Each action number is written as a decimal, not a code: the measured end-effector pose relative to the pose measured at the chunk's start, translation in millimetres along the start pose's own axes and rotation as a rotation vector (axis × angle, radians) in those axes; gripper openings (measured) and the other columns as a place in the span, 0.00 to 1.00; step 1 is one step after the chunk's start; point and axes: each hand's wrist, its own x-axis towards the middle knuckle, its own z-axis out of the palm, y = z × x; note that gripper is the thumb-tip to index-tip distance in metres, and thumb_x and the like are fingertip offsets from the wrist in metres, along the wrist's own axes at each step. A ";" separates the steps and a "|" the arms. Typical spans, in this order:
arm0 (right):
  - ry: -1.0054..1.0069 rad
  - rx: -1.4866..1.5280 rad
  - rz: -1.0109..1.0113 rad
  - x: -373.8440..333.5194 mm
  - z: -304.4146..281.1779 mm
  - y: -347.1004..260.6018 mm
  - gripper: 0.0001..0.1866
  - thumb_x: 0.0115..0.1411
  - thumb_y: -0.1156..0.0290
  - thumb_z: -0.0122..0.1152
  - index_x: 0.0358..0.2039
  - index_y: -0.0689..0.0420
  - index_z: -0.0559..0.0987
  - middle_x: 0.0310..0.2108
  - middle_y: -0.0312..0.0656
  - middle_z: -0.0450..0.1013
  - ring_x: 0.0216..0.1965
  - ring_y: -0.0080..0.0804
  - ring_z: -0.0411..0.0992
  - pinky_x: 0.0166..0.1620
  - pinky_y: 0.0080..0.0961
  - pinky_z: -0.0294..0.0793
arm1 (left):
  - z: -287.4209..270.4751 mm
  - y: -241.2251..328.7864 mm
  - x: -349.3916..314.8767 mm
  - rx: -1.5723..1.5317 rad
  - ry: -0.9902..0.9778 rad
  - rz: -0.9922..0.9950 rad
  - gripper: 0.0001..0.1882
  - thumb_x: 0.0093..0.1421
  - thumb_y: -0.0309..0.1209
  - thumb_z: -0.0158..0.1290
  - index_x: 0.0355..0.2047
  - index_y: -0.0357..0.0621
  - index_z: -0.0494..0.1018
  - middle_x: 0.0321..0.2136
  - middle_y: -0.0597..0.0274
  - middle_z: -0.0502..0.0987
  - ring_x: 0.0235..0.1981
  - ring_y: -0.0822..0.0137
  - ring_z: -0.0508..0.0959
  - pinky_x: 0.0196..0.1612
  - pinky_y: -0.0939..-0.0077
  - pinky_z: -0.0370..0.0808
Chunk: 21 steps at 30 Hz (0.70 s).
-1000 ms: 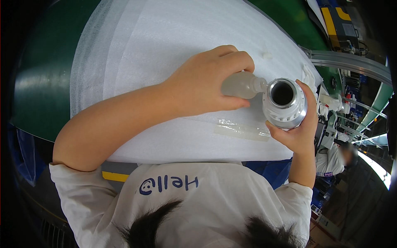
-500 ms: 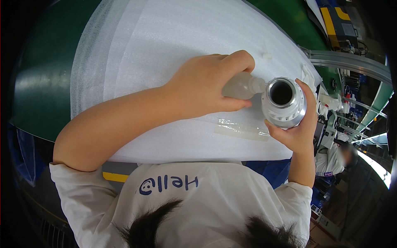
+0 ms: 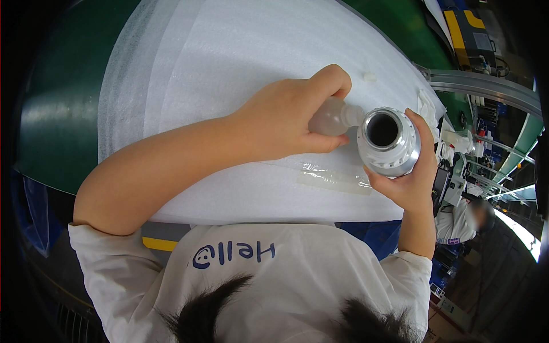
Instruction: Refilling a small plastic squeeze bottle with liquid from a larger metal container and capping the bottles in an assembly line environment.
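Observation:
My left hand (image 3: 291, 114) is wrapped round a small translucent squeeze bottle (image 3: 329, 117), which lies tilted with its neck toward the right. My right hand (image 3: 414, 171) grips a silvery metal cylinder (image 3: 394, 154) with a round dark opening at its top and small dots or holes round its shoulder. Fingers reach round its right side, and the thumb presses on its near left side. The bottle's tip comes close to the cylinder's upper left rim; whether they touch I cannot tell. Both are held above a white foam sheet (image 3: 229, 57).
A strip of clear tape (image 3: 334, 179) lies on the foam near me. Farther off is a small pale piece (image 3: 369, 76). Green table surface (image 3: 63, 114) shows at left. A metal rail (image 3: 486, 86) curves along the right, and a person (image 3: 460, 220) sits beyond it.
The metal cylinder has shifted slightly left, and its opening tips a little more toward the left. The bottle has turned and risen slightly in my left hand.

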 end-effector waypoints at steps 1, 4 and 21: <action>0.000 0.001 -0.001 0.0 0.4 0.1 0.45 0.30 0.69 0.69 0.52 0.63 0.61 0.42 0.45 0.69 0.43 0.33 0.70 0.48 0.27 0.66 | -0.3 0.2 0.2 -0.009 -0.009 -0.018 0.26 0.45 0.33 0.62 0.38 0.48 0.57 0.27 0.61 0.68 0.27 0.64 0.72 0.30 0.75 0.68; 0.000 0.009 -0.003 -0.1 0.4 -0.4 0.45 0.30 0.69 0.69 0.52 0.63 0.61 0.42 0.45 0.69 0.43 0.33 0.70 0.48 0.27 0.66 | 0.8 0.4 0.4 -0.013 0.011 0.009 0.26 0.45 0.32 0.62 0.38 0.48 0.57 0.27 0.62 0.67 0.27 0.64 0.72 0.30 0.75 0.68; 0.006 -0.043 -0.023 -0.3 -2.7 -0.4 0.45 0.30 0.69 0.69 0.53 0.64 0.61 0.42 0.46 0.69 0.43 0.35 0.70 0.48 0.28 0.66 | 3.2 2.8 -7.7 0.038 0.039 0.179 0.27 0.47 0.29 0.57 0.45 0.40 0.57 0.38 0.52 0.68 0.38 0.56 0.71 0.41 0.69 0.67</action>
